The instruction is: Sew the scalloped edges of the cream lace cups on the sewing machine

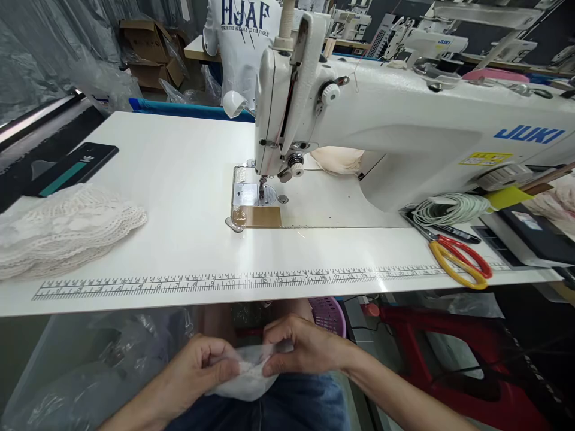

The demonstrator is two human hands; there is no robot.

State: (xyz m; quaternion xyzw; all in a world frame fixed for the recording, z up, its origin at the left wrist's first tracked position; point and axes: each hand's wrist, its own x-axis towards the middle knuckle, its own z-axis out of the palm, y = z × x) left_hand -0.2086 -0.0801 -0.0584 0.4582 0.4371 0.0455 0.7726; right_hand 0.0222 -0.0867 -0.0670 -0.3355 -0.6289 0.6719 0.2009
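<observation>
Head view: both hands sit low in the frame, below the near edge of the white flat surface [179,179], over the lap w/ blue denim.

Left hand [200,368]: fingers curled closed, thumb & forefinger pinching the left side of a small clear plastic bag w/ white lace-like fabric inside [249,374]. Right hand [303,347]: fingers also bent shut, tips pinching the bag's upper right edge. The bag lies directly btw the two sets of fingers, touching both, its rounded bottom hanging just below them. What exactly is inside the bag is too blurred to tell.

Ahead of the fingers, up on the surface: a printed ruler strip [251,281] runs along the near edge. Beyond that, well apart from the fingers, stands a white JUKI industrial sewing machine [404,131], its needle & metal plate [251,197] straight ahead of the hands. Far left of the left fingers: a stack of white crocheted lace pieces [63,230], w/ a dark flat case [72,170] behind it. Far right of the right fingers: scissors w/ red & yellow handles [458,260], beside a coil of white cord [449,209].

Below the surface, just beyond the right fingers, a purple plastic basket [330,314]; left of the left fingers, crumpled clear plastic sheeting [103,365]. At the back, another person in a white printed shirt [242,42].
</observation>
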